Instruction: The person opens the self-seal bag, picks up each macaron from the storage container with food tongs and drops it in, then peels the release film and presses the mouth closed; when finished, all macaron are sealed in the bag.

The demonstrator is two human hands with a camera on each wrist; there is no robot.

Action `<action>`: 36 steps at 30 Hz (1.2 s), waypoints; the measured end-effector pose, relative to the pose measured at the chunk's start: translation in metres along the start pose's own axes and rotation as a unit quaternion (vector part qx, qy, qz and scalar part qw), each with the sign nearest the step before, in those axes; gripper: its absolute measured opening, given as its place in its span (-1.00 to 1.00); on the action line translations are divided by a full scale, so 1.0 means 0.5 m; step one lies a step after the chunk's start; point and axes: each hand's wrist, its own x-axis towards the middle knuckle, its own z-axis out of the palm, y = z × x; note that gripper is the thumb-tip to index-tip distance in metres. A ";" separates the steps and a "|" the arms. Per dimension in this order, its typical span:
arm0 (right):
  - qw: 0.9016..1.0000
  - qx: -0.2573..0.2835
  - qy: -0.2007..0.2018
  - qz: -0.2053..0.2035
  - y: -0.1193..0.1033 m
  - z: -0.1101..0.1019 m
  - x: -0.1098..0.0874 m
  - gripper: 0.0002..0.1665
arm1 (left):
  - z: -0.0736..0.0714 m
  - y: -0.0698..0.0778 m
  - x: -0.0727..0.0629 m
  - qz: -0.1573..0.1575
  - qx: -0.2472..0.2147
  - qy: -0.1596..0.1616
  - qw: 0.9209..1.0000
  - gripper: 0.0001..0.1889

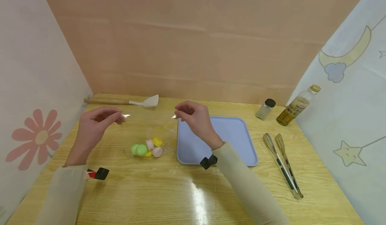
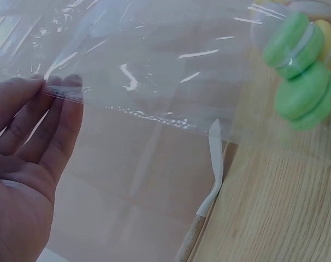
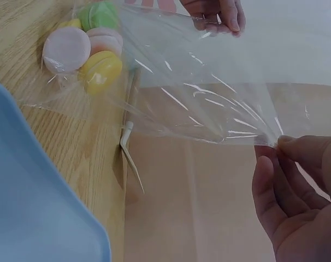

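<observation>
A clear plastic bag (image 3: pixel 204 98) hangs between my two hands, its top corners pinched and spread apart. Green, yellow and pale pink macarons (image 1: pixel 141 149) lie together at the bottom of the bag, low over the wooden table or resting on it; which of these I cannot tell. My left hand (image 1: pixel 98 119) pinches the left top corner between thumb and fingertips. At the opposite top corner, my right hand (image 1: pixel 196 119) pinches the film the same way, above the left edge of a blue tray (image 1: pixel 217 141).
A white spatula with a wooden handle (image 1: pixel 108 101) lies along the table's back edge. On the right are metal tongs (image 1: pixel 283 166), a small black-capped jar (image 1: pixel 266 109) and a bottle of amber liquid (image 1: pixel 297 106). Printed cloth walls flank both sides.
</observation>
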 end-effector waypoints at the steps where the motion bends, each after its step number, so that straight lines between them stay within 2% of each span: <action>1: 1.000 0.006 0.000 0.002 0.001 0.000 0.000 -0.83 | 0.000 0.000 0.000 0.000 -0.002 0.000 1.000 -0.87; 5: 1.000 0.022 -0.005 0.001 0.006 -0.002 0.001 -0.84 | -0.001 0.000 -0.002 0.004 -0.018 0.000 1.000 -0.87; 13: 0.997 0.068 -0.011 -0.045 0.019 -0.004 -0.002 -0.88 | -0.003 -0.004 -0.001 0.023 -0.043 -0.008 0.999 -0.88; 21: 0.990 0.120 -0.017 -0.067 0.032 -0.002 0.000 -0.89 | -0.003 -0.008 -0.002 0.033 -0.059 -0.010 0.998 -0.87; 25: 0.989 0.130 -0.020 -0.070 0.036 -0.003 0.000 -0.89 | -0.001 -0.008 -0.002 0.040 -0.086 -0.008 0.995 -0.87; 29: 0.989 0.129 -0.024 -0.067 0.035 -0.004 -0.002 -0.87 | 0.001 -0.011 0.000 0.062 -0.120 -0.014 0.991 -0.86; 36: 0.990 0.124 -0.034 -0.053 0.022 -0.005 -0.004 -0.84 | 0.002 -0.012 0.000 0.071 -0.130 -0.021 0.989 -0.85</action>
